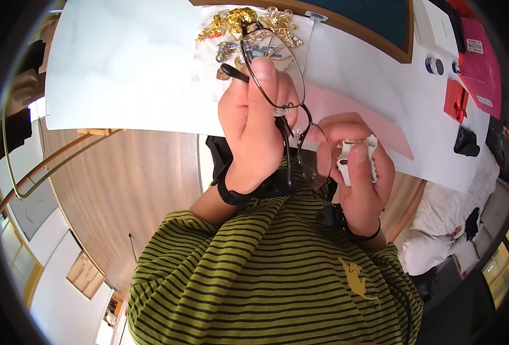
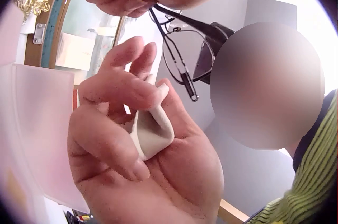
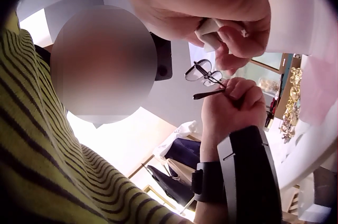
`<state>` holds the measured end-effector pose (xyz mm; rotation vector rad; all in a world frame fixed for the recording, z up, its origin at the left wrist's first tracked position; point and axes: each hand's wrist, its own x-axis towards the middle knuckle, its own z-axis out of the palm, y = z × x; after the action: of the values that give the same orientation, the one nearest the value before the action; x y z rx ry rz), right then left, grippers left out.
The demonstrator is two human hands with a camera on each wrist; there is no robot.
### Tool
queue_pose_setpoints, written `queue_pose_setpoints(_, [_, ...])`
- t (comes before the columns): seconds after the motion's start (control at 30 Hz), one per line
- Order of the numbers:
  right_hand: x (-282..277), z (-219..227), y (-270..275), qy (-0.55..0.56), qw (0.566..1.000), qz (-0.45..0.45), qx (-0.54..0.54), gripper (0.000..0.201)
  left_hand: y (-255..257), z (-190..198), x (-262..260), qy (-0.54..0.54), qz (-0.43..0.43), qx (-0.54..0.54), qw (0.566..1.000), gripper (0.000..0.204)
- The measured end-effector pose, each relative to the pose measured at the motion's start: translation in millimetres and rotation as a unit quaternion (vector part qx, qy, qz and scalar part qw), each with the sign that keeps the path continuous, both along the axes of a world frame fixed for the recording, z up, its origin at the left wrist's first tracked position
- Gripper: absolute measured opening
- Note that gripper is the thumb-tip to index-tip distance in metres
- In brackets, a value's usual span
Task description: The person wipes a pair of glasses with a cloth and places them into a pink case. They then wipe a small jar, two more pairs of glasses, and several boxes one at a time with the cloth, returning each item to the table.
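Centre of the left wrist view: cloth (image 2: 157, 134), soft, matt. Upper centre of the head view: eyeglasses (image 1: 289, 107), rims thin and metallic; lenses (image 1: 319, 160) smooth, glossy; earpiece tip (image 1: 234, 73) plastic, satin. Top: jewellery (image 1: 236, 23), bright polished metal, as I see it. Table (image 1: 122, 69): smooth, faint sheen. Left: floor (image 1: 139, 190), wood-grain, low-gloss. Shirt (image 1: 266, 270): matt fabric.

Glasses (image 1: 319, 154) left of cloth (image 1: 344, 171); jewellery (image 1: 231, 22) beyond, on sheet (image 1: 205, 70).
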<state>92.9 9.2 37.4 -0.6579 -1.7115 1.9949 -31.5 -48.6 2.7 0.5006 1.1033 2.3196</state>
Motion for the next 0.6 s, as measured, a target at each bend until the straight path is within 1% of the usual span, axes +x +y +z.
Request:
queue_pose_setpoints(0.07, [2.3,4.1,1.4,-0.005,0.999,-0.012,0.046,0.034,-0.6,-2.6,0.0,0.021,0.002,-0.005,1.0,0.032])
queue_pose_setpoints(0.1, [3.6,10.3,0.4,-0.032,0.999,0.009,-0.043,0.036,-0.3,-0.4,1.1,0.021,0.018,-0.047,0.999,0.032])
queue_pose_setpoints(0.13, [4.5,13.5,0.2,-0.057,0.989,0.031,-0.133,0.039,-0.4,2.0,1.6,0.022,0.033,-0.089,0.995,0.032])
queue_pose_setpoints(0.17, [8.4,10.4,1.4,-0.052,0.985,0.047,-0.157,0.043,-1.4,4.1,1.2,0.023,0.033,-0.088,0.995,0.032])
queue_pose_setpoints(0.2, [9.8,10.3,2.2,-0.051,0.985,0.048,-0.157,0.043,-3.4,6.2,0.7,0.011,0.024,-0.106,0.994,0.032])
queue_pose_setpoints(0.27, [11.3,10.2,2.4,0.018,0.983,0.052,-0.177,0.045,-4.9,9.9,0.7,-0.001,0.016,-0.124,0.992,0.032])
queue_pose_setpoints(0.3, [11.1,8.3,2.0,0.025,0.985,0.044,-0.163,0.049,-3.8,11.8,1.5,-0.019,0.021,-0.135,0.99,0.03])
queue_pose_setpoints(0.33, [11.6,3.9,1.3,0.025,0.985,0.044,-0.163,0.049,-3.1,12.7,2.3,-0.037,0.026,-0.146,0.988,0.029])
queue_pose_setpoints(0.4, [13.9,-7.0,-1.0,0.147,0.969,-0.001,-0.2,0.055,-3.5,13.2,3.7,-0.046,0.018,-0.138,0.989,0.028])
queue_pose_setpoints(0.47, [16.1,-8.1,-2.8,0.171,0.96,-0.039,-0.218,0.055,-4.2,14.6,5.1,-0.056,0.01,-0.131,0.99,0.026])
queue_pose_setpoints(0.5, [15.3,-7.4,-3.5,0.136,0.976,-0.073,-0.154,0.052,-4.5,16.1,5.8,-0.065,-0.015,-0.129,0.989,0.026])
queue_pose_setpoints(0.57, [14.0,-3.2,-6.6,0.115,0.977,-0.127,-0.126,0.045,-5.1,20.5,12.3,-0.09,-0.063,-0.12,0.987,0.024])
queue_pose_setpoints(0.6, [13.3,-1.2,-8.1,0.103,0.976,-0.153,-0.112,0.044,-8.3,24.5,15.8,-0.098,-0.102,-0.12,0.983,0.023])
